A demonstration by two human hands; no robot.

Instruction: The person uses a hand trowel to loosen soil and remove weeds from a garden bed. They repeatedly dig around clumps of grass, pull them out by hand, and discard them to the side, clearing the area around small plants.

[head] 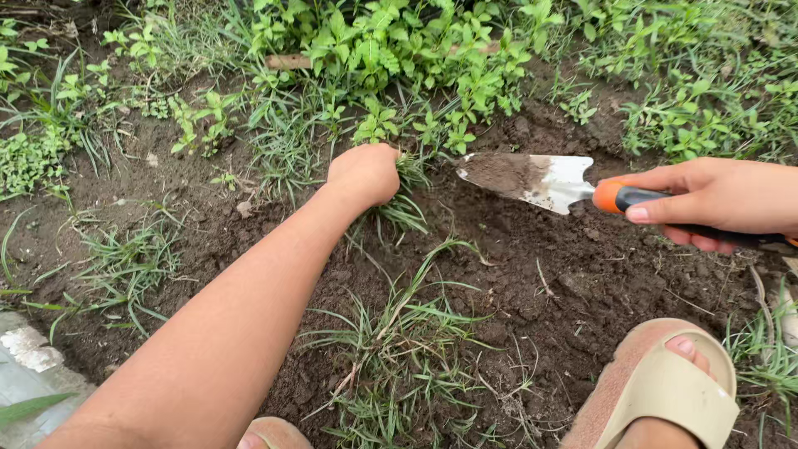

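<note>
My left hand (364,173) is closed around a tuft of grass (405,202) growing out of dark soil near the middle of the view. At the right, my right hand (713,202) grips the orange and black handle of a hand trowel. The trowel (532,178) has a soil-smeared metal blade that points left, just right of the gripped tuft and a little above the ground.
Loose dark soil (573,283) spreads across the middle. Another grass clump (399,349) lies near my feet. My sandalled right foot (665,391) is at bottom right. Leafy green weeds (416,50) fill the back. A pale stone edge (25,366) sits at bottom left.
</note>
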